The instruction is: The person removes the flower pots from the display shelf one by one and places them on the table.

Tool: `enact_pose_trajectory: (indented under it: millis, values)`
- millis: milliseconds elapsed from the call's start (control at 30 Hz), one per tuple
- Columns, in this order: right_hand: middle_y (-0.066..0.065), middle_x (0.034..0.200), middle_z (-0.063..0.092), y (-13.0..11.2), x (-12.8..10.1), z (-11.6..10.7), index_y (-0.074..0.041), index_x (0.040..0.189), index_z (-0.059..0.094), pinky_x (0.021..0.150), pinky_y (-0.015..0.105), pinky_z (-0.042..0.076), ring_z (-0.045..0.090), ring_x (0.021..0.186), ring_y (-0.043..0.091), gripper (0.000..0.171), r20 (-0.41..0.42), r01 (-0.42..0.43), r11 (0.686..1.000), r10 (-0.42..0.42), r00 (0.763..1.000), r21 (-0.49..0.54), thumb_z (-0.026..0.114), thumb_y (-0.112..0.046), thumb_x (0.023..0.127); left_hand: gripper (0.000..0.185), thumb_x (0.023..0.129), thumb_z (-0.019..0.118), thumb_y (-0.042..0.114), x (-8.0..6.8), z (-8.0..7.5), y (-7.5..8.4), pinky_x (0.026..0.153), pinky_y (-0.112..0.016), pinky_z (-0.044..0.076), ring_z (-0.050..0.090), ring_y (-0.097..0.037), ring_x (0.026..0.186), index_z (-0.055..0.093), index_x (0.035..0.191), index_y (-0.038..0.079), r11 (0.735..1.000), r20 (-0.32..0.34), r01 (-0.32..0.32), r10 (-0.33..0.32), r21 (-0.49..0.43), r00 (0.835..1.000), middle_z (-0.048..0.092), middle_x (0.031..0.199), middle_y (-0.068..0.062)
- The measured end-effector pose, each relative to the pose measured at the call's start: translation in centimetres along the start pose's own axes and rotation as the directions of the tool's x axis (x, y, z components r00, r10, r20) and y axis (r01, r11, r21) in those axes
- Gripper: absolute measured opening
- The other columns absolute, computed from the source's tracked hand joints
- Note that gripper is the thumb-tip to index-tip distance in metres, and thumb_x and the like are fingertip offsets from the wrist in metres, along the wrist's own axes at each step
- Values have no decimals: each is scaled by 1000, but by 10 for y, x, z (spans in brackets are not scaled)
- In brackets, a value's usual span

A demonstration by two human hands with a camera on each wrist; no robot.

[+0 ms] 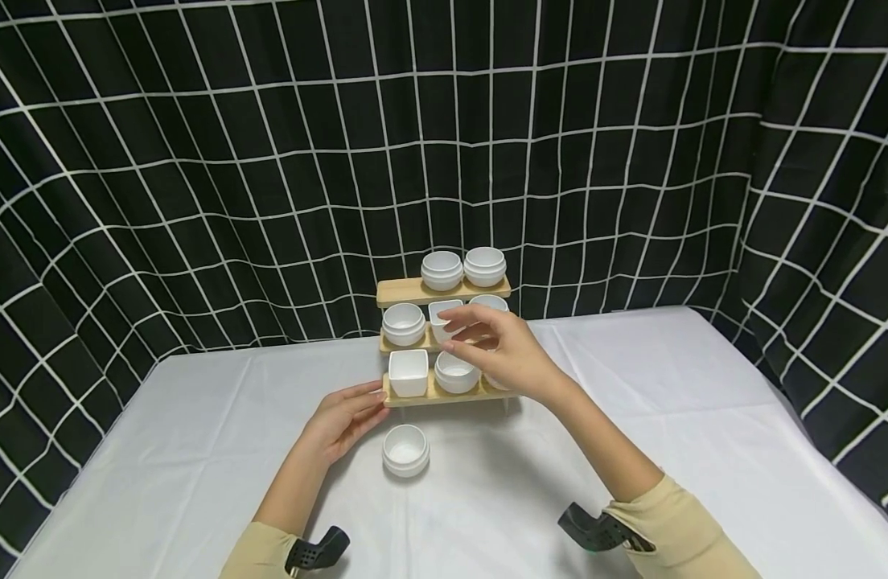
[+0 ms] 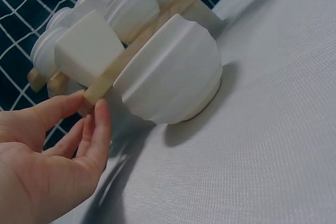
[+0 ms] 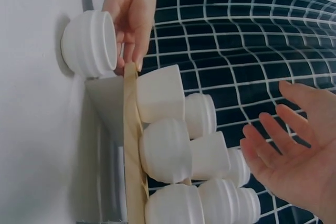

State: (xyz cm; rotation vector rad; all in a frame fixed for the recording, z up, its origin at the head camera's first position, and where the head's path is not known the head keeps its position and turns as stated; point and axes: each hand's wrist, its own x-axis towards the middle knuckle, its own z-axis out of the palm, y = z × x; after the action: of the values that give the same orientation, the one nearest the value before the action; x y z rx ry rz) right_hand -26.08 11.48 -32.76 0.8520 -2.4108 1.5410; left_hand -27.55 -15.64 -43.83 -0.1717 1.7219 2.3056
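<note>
Pinching the pale wooden three-tiered stand (image 1: 398,290), presumably to steady it, the left hand (image 1: 348,420) braces; the right hand (image 1: 511,350), fingers relaxed and holding nothing, hovers by white, ceramic-looking round cups (image 1: 404,326).

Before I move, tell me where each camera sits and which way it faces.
Head: head-worn, facing forward and down at the stand; left hand and right hand show.
Left wrist: on that wrist, facing the stand's end; left hand shows.
Right wrist: on that wrist, facing the stand; both hands show.
Wrist views share the tabletop bowl.

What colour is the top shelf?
The top shelf is a light wood tan, clearest in the head view.
</note>
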Motion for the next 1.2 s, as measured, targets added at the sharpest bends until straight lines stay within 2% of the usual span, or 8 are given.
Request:
enact_pose_trajectory:
  millis: [267,567,633,833,967,1200]
  values:
    - [23,135,68,1,10,-7,4,135,66,95,49,65,72,111,37,39,-1,-7,1000,7,1000,-11,74,-4,97,49,103,58,-7,0,0,-1,92,-21,64,73,-8,91,43,149,-18,1000,8,-16,16,0,1000,71,108,-10]
    - [24,129,70,0,26,-17,4,135,65,83,29,67,72,113,36,40,-10,-28,999,28,1000,-46,74,-8,98,50,103,58,-8,-1,0,0,92,-21,64,73,-8,91,43,149,-18,1000,8,-16,16,-16,1000,71,107,-10]
    - [23,131,69,0,29,-20,4,136,65,84,31,67,71,114,37,40,-15,-34,998,33,999,-62,74,-9,99,50,103,58,-8,-1,0,0,91,-21,64,73,-8,91,43,149,-18,1000,8,-15,15,-20,1000,72,105,-9]
    - [25,136,66,0,41,-27,4,138,63,101,50,62,69,117,39,41,-28,-43,996,41,999,-79,72,-8,100,50,103,58,-7,-1,0,0,91,-20,64,73,-8,91,42,150,-18,1000,13,-16,16,-13,1000,71,105,-9]
    - [27,135,65,0,48,-30,5,139,62,104,50,61,69,117,40,42,-36,-59,995,56,998,-84,72,-6,99,51,104,57,-7,-1,-1,0,92,-20,64,73,-8,91,41,151,-18,1000,23,-20,21,-11,1000,71,105,-9]
    - [25,139,63,0,60,-32,3,142,60,101,50,63,68,121,40,45,-51,-91,989,85,995,-118,72,-8,99,50,103,57,-8,0,0,0,92,-21,64,72,-8,90,42,150,-19,1000,19,-19,19,-15,1000,71,103,-8]
